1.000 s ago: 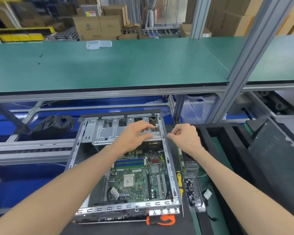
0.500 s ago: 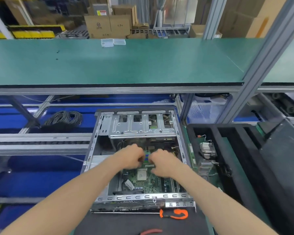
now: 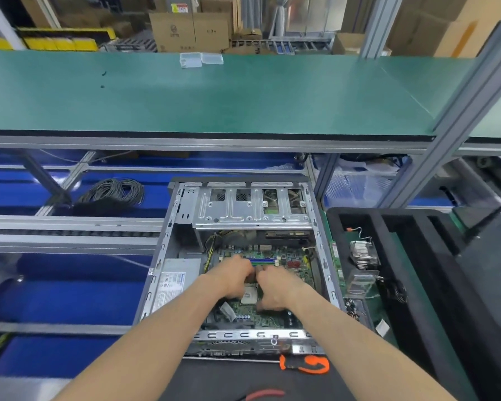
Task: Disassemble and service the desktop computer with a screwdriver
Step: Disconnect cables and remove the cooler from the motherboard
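Here, a long green workbench shelf point(image 3: 214, 96) fronts stacked cardboard boxes point(image 3: 190, 31). Below it lies the open grey metal desktop computer case point(image 3: 253, 211). Left hand point(image 3: 234, 277) and right hand point(image 3: 275, 287) meet over its green motherboard point(image 3: 297, 266); their grip is blurred, unreadable.

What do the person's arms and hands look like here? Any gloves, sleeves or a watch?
Both forearms are bare right to the picture's lower edge: no sleeves show. The left hand and right hand wear no gloves, and no watch, wrist strap or ring is visible.
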`<state>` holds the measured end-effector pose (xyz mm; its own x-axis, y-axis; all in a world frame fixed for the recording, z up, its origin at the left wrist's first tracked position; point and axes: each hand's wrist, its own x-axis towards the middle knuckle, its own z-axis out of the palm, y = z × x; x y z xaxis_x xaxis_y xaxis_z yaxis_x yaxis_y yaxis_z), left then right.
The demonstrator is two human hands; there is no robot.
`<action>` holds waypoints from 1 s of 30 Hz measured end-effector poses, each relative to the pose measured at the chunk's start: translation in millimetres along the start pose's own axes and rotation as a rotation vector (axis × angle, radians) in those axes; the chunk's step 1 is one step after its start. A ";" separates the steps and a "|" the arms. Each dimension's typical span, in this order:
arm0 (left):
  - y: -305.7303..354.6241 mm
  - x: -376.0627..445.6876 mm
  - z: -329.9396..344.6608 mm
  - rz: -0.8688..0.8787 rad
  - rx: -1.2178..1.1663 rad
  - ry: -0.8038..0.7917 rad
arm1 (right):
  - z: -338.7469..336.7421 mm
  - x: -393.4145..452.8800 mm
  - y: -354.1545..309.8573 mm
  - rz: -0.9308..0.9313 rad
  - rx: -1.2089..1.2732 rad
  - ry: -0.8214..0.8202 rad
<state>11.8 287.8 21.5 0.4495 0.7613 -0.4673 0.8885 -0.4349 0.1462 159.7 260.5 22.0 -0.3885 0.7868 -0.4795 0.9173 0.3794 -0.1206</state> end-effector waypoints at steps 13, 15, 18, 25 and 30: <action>0.0 -2.5 -0.4 -0.029 -0.056 0.009 | -12.8 -8.9 -0.8 -0.012 0.075 0.077; 0.6 -2.1 -1.1 -0.034 -0.068 0.001 | -15.4 -10.9 2.3 -0.018 0.088 0.141; 1.2 -1.9 -1.2 -0.045 -0.077 -0.010 | -15.1 -12.6 4.1 -0.017 0.091 0.226; 2.3 -3.0 -2.3 -0.050 -0.092 -0.025 | -10.9 -6.6 9.8 0.126 0.134 0.328; 4.4 -5.6 -1.6 -0.048 -0.088 -0.037 | -7.5 -6.2 10.9 0.163 0.126 0.338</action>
<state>13.4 282.4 26.2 0.4044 0.7612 -0.5070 0.9142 -0.3537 0.1981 171.4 263.4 30.3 -0.2240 0.9559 -0.1901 0.9647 0.1897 -0.1826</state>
